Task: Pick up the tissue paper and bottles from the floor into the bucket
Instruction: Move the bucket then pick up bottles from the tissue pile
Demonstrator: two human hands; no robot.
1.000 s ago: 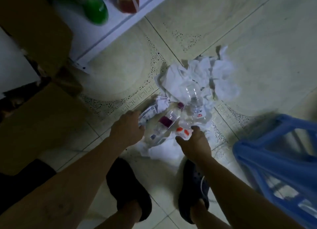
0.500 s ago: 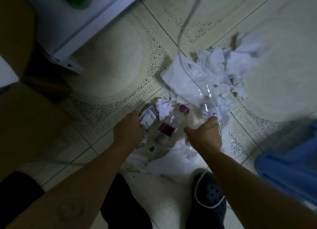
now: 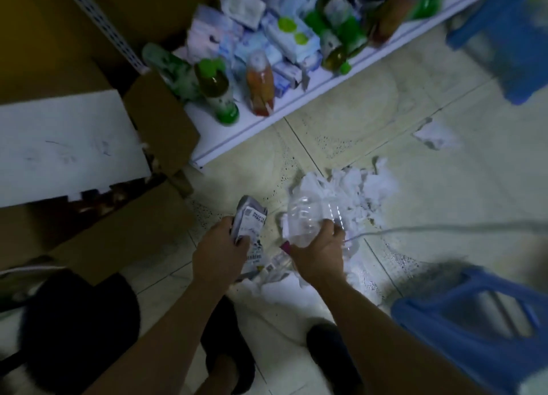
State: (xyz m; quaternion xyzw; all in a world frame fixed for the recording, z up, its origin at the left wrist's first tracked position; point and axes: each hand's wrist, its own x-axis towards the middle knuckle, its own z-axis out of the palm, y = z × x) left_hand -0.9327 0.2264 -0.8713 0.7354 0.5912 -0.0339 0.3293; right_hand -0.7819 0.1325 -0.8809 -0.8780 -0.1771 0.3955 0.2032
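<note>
Holding a clear plastic bottle (image 3: 308, 217) in its curled fingers, the right hand (image 3: 318, 254) is up off the floor (image 3: 444, 187), and the left hand (image 3: 221, 251) has its fingers closed around a crushed grey bottle (image 3: 249, 219) with a white label whose writing is too small and blurry to read. White tissue paper (image 3: 353, 187) lies in a heap on the floor just past the hands, more bottles peek out half hidden under the hands, and a blue bucket (image 3: 474, 314) at the right is blurry and cut off by the edge.
</note>
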